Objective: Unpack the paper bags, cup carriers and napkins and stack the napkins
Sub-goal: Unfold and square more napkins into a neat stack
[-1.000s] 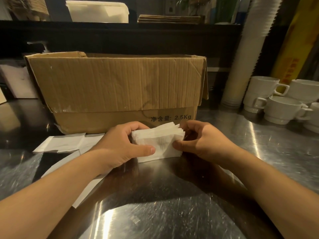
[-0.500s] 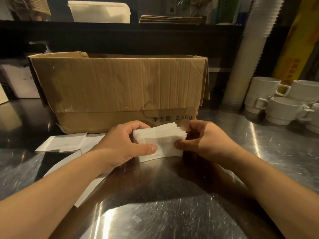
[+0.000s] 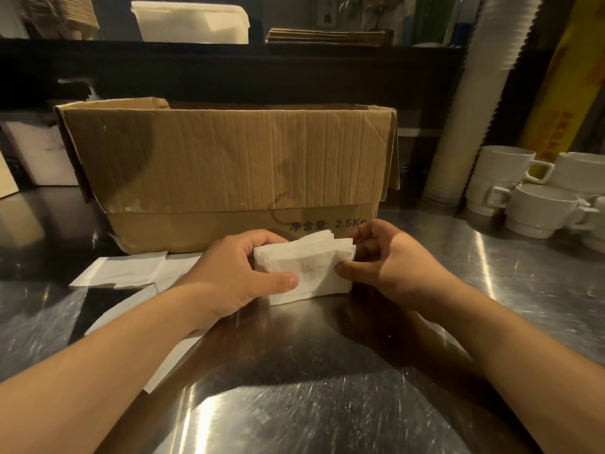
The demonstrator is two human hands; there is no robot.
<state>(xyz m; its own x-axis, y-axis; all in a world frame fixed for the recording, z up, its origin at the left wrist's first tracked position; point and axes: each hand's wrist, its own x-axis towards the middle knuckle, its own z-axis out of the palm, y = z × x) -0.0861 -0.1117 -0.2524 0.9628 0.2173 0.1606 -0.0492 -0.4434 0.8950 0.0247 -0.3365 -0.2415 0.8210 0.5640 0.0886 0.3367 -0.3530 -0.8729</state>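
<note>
A bundle of white napkins (image 3: 311,263) stands on its lower edge on the steel counter (image 3: 327,404), just in front of the cardboard box (image 3: 229,165). My left hand (image 3: 239,276) grips the bundle's left end, thumb across its front. My right hand (image 3: 393,263) grips the right end, thumb on the front and fingers curled behind. The napkins' top edges are fanned and uneven. Several loose white napkins (image 3: 127,270) lie flat on the counter to the left, partly under my left forearm.
White stacked cups (image 3: 537,204) stand at the right. A tall sleeve of white paper cups (image 3: 471,103) leans behind them beside a yellow roll (image 3: 566,93). The back shelf holds a white tub (image 3: 190,22) and flat brown paper bags (image 3: 327,36).
Both hands keep their hold on the bundle in the same spot. My right fingers have shifted slightly behind its right end.
</note>
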